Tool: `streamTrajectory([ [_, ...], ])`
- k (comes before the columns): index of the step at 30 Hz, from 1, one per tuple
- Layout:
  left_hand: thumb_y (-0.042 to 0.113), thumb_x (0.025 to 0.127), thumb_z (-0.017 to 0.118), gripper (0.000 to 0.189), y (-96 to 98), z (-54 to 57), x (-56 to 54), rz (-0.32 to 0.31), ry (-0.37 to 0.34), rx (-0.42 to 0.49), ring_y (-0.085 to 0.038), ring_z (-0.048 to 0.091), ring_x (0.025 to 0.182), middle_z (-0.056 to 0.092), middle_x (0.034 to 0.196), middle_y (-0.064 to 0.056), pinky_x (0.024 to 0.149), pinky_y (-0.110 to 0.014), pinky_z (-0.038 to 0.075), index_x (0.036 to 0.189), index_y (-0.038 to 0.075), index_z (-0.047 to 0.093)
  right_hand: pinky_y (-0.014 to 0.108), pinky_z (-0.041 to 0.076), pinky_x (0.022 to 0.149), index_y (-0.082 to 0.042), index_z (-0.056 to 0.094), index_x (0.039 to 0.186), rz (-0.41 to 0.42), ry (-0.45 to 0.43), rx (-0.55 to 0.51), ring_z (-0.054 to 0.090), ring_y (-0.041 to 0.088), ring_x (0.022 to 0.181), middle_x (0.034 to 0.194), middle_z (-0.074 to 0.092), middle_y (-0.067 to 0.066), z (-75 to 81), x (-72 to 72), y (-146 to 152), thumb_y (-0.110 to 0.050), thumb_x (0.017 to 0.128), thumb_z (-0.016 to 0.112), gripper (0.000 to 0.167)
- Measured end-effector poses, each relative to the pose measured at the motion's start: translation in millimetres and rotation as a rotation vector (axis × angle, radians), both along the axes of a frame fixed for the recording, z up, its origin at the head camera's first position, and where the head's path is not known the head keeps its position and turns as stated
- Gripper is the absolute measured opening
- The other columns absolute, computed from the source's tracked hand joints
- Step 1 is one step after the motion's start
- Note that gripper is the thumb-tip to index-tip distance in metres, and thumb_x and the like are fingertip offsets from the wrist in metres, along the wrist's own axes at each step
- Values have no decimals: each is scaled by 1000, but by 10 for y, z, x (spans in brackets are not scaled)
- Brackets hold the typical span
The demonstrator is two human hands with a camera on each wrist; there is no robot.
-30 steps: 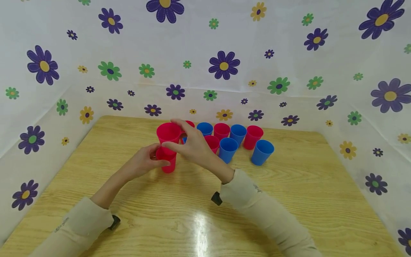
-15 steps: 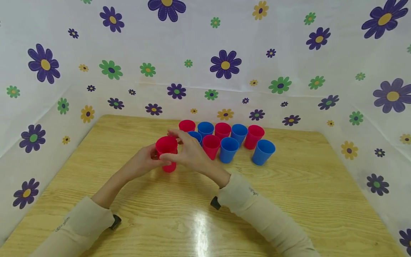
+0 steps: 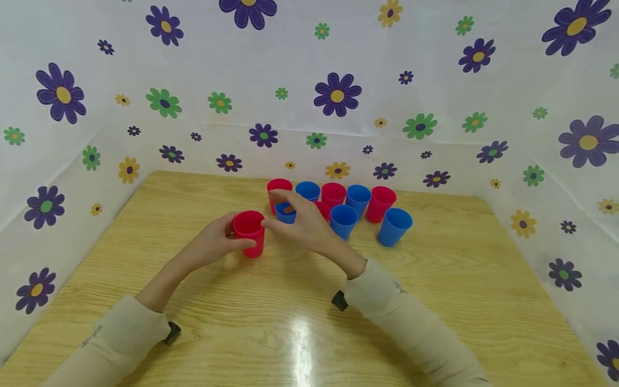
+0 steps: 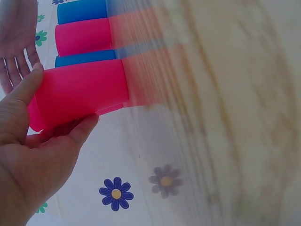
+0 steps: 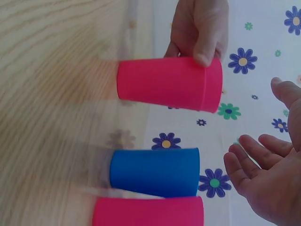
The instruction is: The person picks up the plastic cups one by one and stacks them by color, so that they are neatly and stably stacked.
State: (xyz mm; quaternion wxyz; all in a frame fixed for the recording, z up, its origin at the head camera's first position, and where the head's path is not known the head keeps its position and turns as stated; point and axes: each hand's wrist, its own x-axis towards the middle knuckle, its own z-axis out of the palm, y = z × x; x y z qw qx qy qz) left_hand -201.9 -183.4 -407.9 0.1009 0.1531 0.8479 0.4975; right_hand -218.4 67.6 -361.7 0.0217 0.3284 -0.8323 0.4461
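Note:
A nested pair of red plastic cups (image 3: 253, 244) stands upright on the table, left of the other cups. My left hand (image 3: 216, 240) grips the pair, thumb on the near side. In the right wrist view, two rims show close together near the mouth of the red cups (image 5: 164, 84). Just to their right is my right hand (image 3: 304, 223), fingers spread and holding nothing. Its thumb tip overlaps the red rim in the head view. Beyond its fingers sits a blue cup (image 3: 286, 214), partly covered by the hand, as is a red cup (image 3: 323, 210).
Behind stand more upright cups in alternating colours: a red cup (image 3: 279, 186), a blue cup (image 3: 308, 191), a red cup (image 3: 333, 194) and others. A blue cup (image 3: 395, 228) is at the right end. A flowered white cloth (image 3: 367, 113) surrounds the wooden table (image 3: 435, 290).
My right hand lowered one red cup into the red cup my left hand holds. It then let go and moved right. My left hand has stayed in place.

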Motion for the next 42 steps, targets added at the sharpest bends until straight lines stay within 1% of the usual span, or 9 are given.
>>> streamTrajectory([
  [7, 26, 94, 79, 67, 1, -14, -21, 9, -11, -21, -34, 60, 121, 60, 137, -19, 96, -40, 57, 146, -1, 47, 50, 55, 98, 0, 52, 146, -19, 25, -37, 60, 37, 123, 142, 61, 15, 77, -36, 298, -18, 94, 78, 61],
  [14, 27, 94, 79, 68, -8, -12, -30, 14, -23, -40, -34, 60, 120, 60, 137, -19, 96, -39, 57, 147, 0, 47, 54, 54, 97, 0, 52, 145, -105, 77, -25, 60, 38, 122, 139, 62, 16, 149, -69, 636, -17, 93, 79, 61],
  [18, 26, 94, 79, 68, -17, -19, -31, 14, -31, -38, -34, 61, 119, 61, 136, -19, 95, -39, 57, 148, -1, 47, 54, 54, 98, -2, 52, 146, -157, 65, -7, 59, 36, 124, 139, 62, 14, 176, -69, 819, -19, 94, 78, 61],
  [22, 27, 94, 79, 69, -28, -31, -35, 14, -33, -42, -34, 60, 120, 60, 137, -19, 95, -39, 57, 148, -1, 46, 56, 53, 98, -2, 53, 146, -186, 59, -25, 59, 40, 123, 139, 60, 16, 204, -74, 1002, -17, 95, 77, 59],
  [28, 26, 94, 79, 70, -35, -32, -39, 12, -35, -49, -34, 60, 120, 60, 137, -19, 96, -39, 57, 149, -1, 46, 59, 50, 101, 1, 52, 145, -215, 74, -40, 57, 39, 127, 142, 59, 19, 208, -109, 1286, -11, 95, 75, 56],
  [34, 27, 94, 79, 69, -29, -12, -42, 4, -32, -46, -33, 60, 120, 61, 137, -18, 96, -40, 57, 148, 0, 46, 60, 53, 96, -1, 51, 147, -302, 56, -13, 58, 41, 125, 143, 58, 20, 199, -116, 1579, -15, 98, 73, 56],
  [38, 27, 94, 79, 69, -22, 2, -43, 1, -35, -45, -34, 60, 120, 60, 137, -18, 96, -40, 56, 149, 0, 46, 62, 51, 99, 0, 50, 147, -346, 71, -4, 56, 42, 127, 143, 57, 20, 189, -106, 1752, -14, 99, 71, 54],
  [40, 27, 94, 79, 69, -18, 7, -45, -2, -34, -47, -33, 60, 120, 61, 137, -18, 96, -40, 56, 149, 0, 47, 58, 50, 102, 1, 50, 147, -370, 78, 8, 55, 40, 129, 143, 57, 20, 180, -95, 1836, -14, 99, 71, 54],
  [42, 27, 94, 79, 69, -14, 9, -48, -3, -32, -50, -33, 60, 119, 61, 136, -18, 96, -40, 56, 148, 0, 47, 47, 52, 102, 0, 49, 149, -391, 72, 23, 56, 40, 129, 143, 57, 21, 171, -78, 1921, -16, 100, 70, 56],
])
